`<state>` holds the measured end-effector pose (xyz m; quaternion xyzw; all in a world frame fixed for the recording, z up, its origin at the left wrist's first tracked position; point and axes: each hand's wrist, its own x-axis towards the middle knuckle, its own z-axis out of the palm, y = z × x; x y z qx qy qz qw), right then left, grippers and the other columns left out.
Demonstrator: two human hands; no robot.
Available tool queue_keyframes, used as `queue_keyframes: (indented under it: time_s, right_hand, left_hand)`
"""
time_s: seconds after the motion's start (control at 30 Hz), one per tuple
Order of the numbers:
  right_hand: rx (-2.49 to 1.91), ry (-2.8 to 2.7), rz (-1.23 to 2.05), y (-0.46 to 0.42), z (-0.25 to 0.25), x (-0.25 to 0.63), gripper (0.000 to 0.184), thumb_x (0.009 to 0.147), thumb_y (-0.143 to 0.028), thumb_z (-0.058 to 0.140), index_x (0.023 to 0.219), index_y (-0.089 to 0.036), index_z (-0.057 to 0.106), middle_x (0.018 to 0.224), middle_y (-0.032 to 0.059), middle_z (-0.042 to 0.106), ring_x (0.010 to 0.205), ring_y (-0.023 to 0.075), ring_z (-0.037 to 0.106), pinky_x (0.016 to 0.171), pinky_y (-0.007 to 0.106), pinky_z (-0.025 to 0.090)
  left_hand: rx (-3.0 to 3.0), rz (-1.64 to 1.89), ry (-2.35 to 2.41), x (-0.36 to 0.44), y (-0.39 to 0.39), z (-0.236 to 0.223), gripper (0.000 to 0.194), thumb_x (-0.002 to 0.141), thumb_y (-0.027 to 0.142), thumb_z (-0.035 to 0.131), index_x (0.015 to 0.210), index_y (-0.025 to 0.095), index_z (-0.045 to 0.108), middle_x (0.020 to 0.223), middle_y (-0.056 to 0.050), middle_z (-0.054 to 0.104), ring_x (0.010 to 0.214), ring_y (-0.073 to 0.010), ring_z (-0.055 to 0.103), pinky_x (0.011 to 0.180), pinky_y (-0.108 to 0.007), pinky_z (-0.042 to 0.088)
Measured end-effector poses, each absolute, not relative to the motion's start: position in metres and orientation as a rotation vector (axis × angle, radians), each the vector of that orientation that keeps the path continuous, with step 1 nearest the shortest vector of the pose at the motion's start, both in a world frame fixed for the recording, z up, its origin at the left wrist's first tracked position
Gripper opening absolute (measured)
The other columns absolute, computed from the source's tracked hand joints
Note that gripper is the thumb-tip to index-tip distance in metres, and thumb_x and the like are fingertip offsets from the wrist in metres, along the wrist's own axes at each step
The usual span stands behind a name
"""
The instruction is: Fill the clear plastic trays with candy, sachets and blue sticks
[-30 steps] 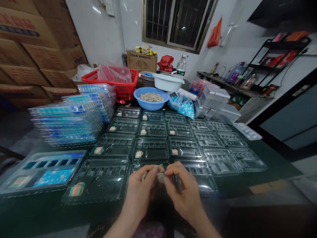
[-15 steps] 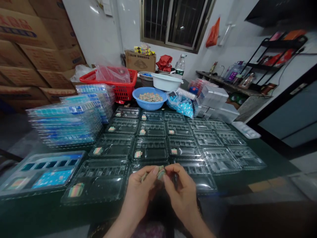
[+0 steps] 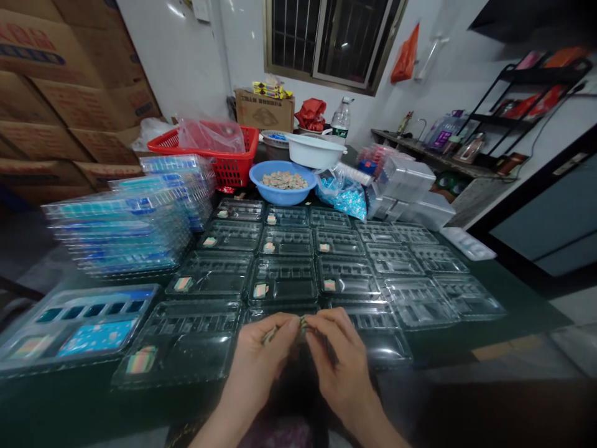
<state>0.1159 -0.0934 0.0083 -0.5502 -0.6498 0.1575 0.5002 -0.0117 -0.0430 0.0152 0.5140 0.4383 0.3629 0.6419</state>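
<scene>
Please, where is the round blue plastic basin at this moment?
In the head view, the round blue plastic basin is just above the center, right of the red plastic basket and left of the clear bag of blue items.

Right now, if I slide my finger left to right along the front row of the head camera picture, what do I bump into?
Blue-filled tray → small striped stack at the left of a clear tray → left hand → right hand.

A small packing workshop: cardboard cartons stacked upper left, rows of clear trays across the middle.
</scene>
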Motion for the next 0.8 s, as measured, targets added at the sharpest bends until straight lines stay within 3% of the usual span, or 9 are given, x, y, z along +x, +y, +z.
queue_keyframes:
  time_s: [0.2, 0.37, 0.63, 0.8]
  right_hand:
    - [-1.345, -1.587, 0.353, -0.094, 0.002, 0.113, 0.014, 0.082, -0.01, 0.042, 0.091, -0.018, 0.049, 0.093, 0.0067, 0.047, 0.087, 0.0184, 0.045, 0.075, 0.035, 0.038]
    - [-1.391, -1.791, 0.393, -0.092, 0.018, 0.123, 0.012, 0.082, -0.009, 0.041, 0.087, -0.018, 0.046, 0.089, 0.0037, 0.049, 0.084, 0.017, 0.044, 0.08, 0.037, 0.032]
    - [-1.497, -1.916, 0.553, -0.09, 0.036, 0.137, 0.012, 0.08, -0.007, 0.043, 0.082, -0.019, 0.046, 0.082, 0.0011, 0.05, 0.08, 0.0154, 0.044, 0.074, 0.032, 0.034]
    - [-1.491, -1.789, 0.631, -0.085, 0.03, 0.139, 0.013, 0.077, -0.007, 0.047, 0.08, -0.019, 0.048, 0.08, -0.0003, 0.051, 0.078, 0.0141, 0.046, 0.07, 0.028, 0.036]
  left_hand:
    - [1.016, 0.765, 0.99, -0.012, -0.038, 0.006, 0.025, 0.075, 0.04, 0.055, 0.071, 0.016, 0.061, 0.047, 0.004, 0.045, 0.038, -0.0048, 0.03, 0.037, -0.019, 0.021]
    - [1.279, 0.635, 1.051, -0.016, -0.03, 0.017, 0.029, 0.076, 0.042, 0.051, 0.073, 0.016, 0.062, 0.046, 0.004, 0.043, 0.037, -0.0048, 0.029, 0.035, -0.018, 0.018]
    - [1.597, 0.478, 0.941, -0.021, -0.028, 0.034, 0.034, 0.082, 0.037, 0.042, 0.061, 0.015, 0.057, 0.05, 0.003, 0.046, 0.044, -0.007, 0.037, 0.041, -0.019, 0.026]
    - [1.57, 0.512, 0.892, -0.019, -0.032, 0.031, 0.02, 0.074, 0.035, 0.057, 0.076, 0.015, 0.063, 0.061, 0.001, 0.053, 0.054, -0.0087, 0.044, 0.049, -0.019, 0.033]
